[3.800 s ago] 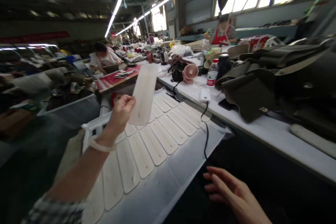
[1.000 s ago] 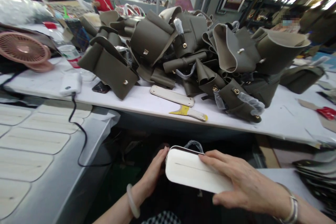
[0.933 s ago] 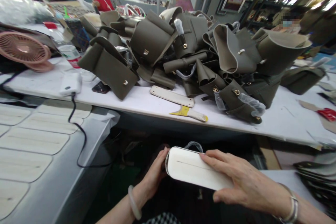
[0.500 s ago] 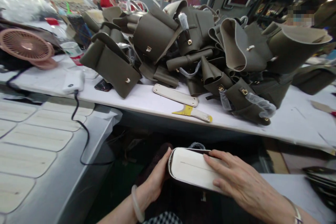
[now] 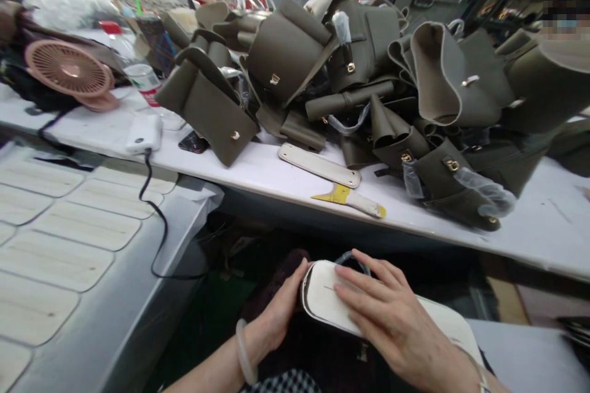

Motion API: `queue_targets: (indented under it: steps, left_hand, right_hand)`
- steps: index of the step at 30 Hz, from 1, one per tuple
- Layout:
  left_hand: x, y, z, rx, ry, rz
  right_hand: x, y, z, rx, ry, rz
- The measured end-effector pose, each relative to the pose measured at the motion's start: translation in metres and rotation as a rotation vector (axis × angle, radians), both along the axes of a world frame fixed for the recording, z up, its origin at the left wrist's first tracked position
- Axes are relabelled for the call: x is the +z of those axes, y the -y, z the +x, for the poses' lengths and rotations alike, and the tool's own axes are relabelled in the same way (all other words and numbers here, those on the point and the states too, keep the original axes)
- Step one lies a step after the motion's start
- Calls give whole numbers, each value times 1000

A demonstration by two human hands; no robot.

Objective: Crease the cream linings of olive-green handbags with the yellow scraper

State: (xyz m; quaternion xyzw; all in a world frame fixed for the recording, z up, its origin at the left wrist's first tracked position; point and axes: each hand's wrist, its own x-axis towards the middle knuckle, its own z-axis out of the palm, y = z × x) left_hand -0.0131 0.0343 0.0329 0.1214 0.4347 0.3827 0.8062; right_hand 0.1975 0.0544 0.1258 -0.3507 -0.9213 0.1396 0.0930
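Note:
A long white panel with rounded ends (image 5: 320,296) lies on top of a dark piece held over my lap, a dark gap showing around its left end. My left hand (image 5: 281,310) grips that left end from the side, thumb up along the rim. Across the panel's middle my right hand (image 5: 387,307) lies flat, fingers spread and pointing left. A loop wrapped in clear plastic (image 5: 345,256) shows just behind the fingers. The underside of the held piece is hidden in shadow.
On the white table (image 5: 258,179) are a pile of dark bags (image 5: 286,52), a light strip (image 5: 318,164), a yellow-handled tool (image 5: 341,194), a pink fan (image 5: 69,70) and a white power bank (image 5: 144,134). Several white panels (image 5: 83,227) cover the left surface. People are in the background.
My right hand has slid left along the panel, uncovering its right end behind the wrist. My left hand still holds the left end. The view has shifted slightly, moving the tabletop things rightward.

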Motion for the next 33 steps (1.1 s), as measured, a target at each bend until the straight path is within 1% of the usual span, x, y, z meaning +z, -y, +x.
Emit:
queue_targets:
  steps: [2,5,9,12,14,17,22,26,29,33]
  left_hand:
    - [2,1,1,-11,6,-5]
    - [6,1,1,-35,-6,6]
    - [10,1,-1,-10,-66,34]
    - [10,1,-1,-17,-72,18]
    - [10,0,0,-13,-62,4]
    - [9,-2,0,4,-56,2]
    - [12,-1,-2,-45,-58,2]
    - [11,1,-3,-31,-42,-28]
    - [5,3,-6,-22,42,-35]
    - [-2,5,-13,-34,207,33]
  right_hand:
    - [-2,-2,-1,91,74,58]
    - [-4,-8,1,106,114,79]
    - [-5,-15,0,105,116,-55]
    - [-5,-11,-3,145,131,-151]
    - [-5,-8,-4,151,138,-171]
    - [-10,-3,-3,143,131,-172]
    - [-19,3,-2,91,92,-106]
    - [-21,7,-7,55,55,-99]
    - [-19,8,-9,34,32,-137]
    - [-18,9,-10,9,18,-163]
